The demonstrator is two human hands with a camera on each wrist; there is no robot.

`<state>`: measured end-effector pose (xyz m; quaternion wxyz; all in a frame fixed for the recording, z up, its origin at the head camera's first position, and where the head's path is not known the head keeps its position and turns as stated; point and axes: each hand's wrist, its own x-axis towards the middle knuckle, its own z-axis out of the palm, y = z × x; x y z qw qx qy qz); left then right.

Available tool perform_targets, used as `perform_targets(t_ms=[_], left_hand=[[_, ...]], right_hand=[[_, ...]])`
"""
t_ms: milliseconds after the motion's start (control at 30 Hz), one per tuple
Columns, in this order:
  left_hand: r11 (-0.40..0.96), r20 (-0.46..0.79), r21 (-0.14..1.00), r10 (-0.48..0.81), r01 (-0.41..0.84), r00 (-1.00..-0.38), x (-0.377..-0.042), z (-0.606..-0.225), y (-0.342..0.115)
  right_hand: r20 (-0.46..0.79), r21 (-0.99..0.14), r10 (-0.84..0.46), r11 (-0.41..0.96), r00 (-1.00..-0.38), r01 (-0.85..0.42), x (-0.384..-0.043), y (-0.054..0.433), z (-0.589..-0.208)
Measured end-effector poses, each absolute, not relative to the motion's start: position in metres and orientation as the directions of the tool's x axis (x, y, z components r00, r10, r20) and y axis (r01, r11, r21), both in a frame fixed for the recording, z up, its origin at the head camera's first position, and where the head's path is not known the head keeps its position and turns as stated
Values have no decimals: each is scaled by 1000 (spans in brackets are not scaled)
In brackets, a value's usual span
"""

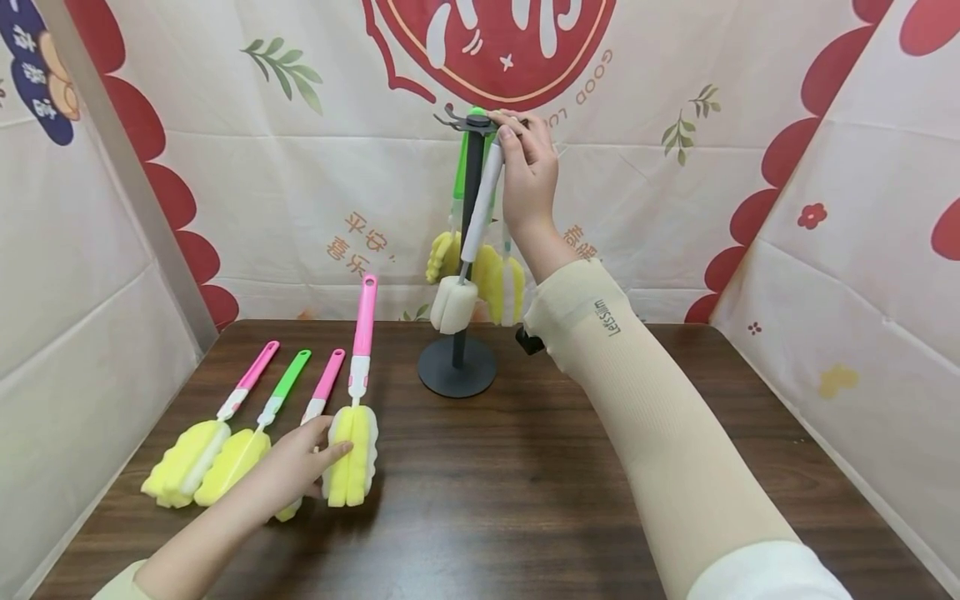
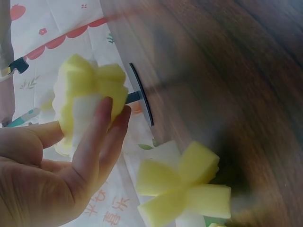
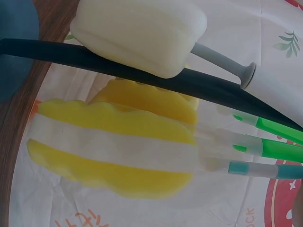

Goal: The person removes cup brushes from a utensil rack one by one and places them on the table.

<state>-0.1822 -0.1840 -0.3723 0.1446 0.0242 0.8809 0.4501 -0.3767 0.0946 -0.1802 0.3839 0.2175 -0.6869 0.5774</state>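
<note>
My left hand (image 1: pixel 303 462) pinches the yellow-and-white sponge head of a pink-handled bottle brush (image 1: pixel 362 329), which stands handle up. In the left wrist view, thumb and fingers lie on either side of the sponge head (image 2: pixel 94 97). My right hand (image 1: pixel 531 171) is at the top of a black hook stand (image 1: pixel 457 371), thumb and fingers at the upper end of a white-handled bottle brush (image 1: pixel 482 204). That brush slants across the pole, its white sponge head (image 3: pixel 142 35) lowest. Behind it hang several yellow sponge brushes (image 1: pixel 510 287) with green and teal handles.
On the table's left side lie a pink-handled brush (image 1: pixel 251 379), a green-handled brush (image 1: pixel 287 387) and another pink-handled brush (image 1: pixel 326 383), partly behind my left hand. The wooden table (image 1: pixel 525 500) is bordered by printed cloth (image 1: pixel 637 225) at the back and sides.
</note>
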Motion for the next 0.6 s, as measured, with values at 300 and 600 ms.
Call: perform_targets(t_ms=[300, 600], left_hand=[[620, -281, 778, 200, -101, -939, -184, -372, -187], [688, -320, 718, 185, -110, -929, -187, -375, -188]], right_hand=[[779, -626, 143, 232, -611, -744, -366, 93, -177], [778, -627, 139, 220, -613, -747, -373, 95, -179]])
